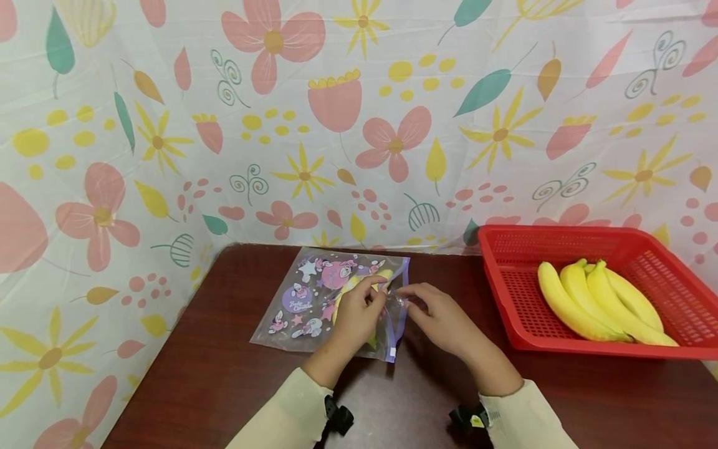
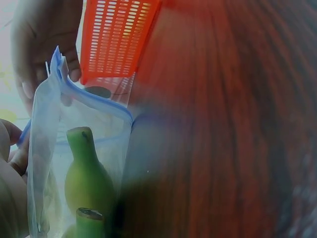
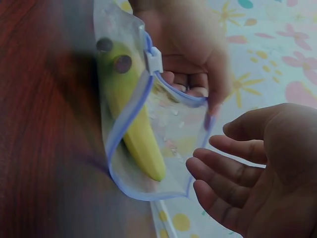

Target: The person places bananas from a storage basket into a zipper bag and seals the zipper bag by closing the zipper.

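A clear zip bag (image 1: 280,312) with cartoon prints and a purple zip edge lies on the table, its mouth facing right and gaping. Inside are yellow bananas (image 3: 141,141); two green stems (image 2: 84,144) show in the left wrist view. My left hand (image 1: 356,312) pinches the bag's upper layer near the zip edge, thumb and fingers on either side of the plastic. My right hand (image 1: 449,321) is just right of the mouth, fingers loosely bent and nothing in them. A white zip slider (image 3: 154,61) sits at the mouth's near end.
A red perforated basket (image 1: 507,299) with a bunch of bananas (image 1: 603,305) stands to the right. The dark wood table (image 1: 219,374) meets a flower-patterned cloth (image 1: 336,149) behind and at the left.
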A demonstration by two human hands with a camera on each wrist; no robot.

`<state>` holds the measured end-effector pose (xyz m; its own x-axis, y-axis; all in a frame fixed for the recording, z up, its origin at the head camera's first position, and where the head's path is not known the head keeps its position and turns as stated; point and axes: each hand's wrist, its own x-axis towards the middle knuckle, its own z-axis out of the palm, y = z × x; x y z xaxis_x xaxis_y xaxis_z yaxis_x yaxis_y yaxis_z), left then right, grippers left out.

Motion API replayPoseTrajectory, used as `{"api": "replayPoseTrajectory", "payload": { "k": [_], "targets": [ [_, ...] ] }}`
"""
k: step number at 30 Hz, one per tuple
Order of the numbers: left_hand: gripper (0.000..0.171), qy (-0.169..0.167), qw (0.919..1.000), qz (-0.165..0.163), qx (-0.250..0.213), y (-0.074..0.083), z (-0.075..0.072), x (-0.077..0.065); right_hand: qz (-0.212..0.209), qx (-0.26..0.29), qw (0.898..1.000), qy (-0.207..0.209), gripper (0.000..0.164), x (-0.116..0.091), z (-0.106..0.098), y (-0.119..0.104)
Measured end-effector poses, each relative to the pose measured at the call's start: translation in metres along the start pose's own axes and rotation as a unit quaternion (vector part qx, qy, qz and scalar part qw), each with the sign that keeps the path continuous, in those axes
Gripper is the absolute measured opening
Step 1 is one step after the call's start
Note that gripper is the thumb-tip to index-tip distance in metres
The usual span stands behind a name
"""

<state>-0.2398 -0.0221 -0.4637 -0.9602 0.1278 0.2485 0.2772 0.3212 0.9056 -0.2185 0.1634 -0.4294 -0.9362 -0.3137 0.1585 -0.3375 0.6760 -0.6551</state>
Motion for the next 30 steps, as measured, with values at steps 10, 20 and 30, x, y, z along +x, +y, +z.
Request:
{"api": "replayPoseTrajectory", "payload": {
  "k": [10,20,30],
  "targets": [
    [0.025,0.012,0.9998,0.0,0.013,-0.002,0.002,0.001,-0.009,-0.031,0.999,0.038,0.027,-0.007,-0.015,-0.006],
    [0.025,0.016,0.9997,0.006,0.017,-0.003,0.002,0.001,-0.019,-0.065,0.994,0.087,0.028,-0.016,-0.029,0.001],
    [0.026,0.013,0.9999,0.002,-0.001,-0.004,0.002,0.001,-0.006,-0.088,0.989,0.12,0.032,-0.028,-0.042,0.008]
  ]
}}
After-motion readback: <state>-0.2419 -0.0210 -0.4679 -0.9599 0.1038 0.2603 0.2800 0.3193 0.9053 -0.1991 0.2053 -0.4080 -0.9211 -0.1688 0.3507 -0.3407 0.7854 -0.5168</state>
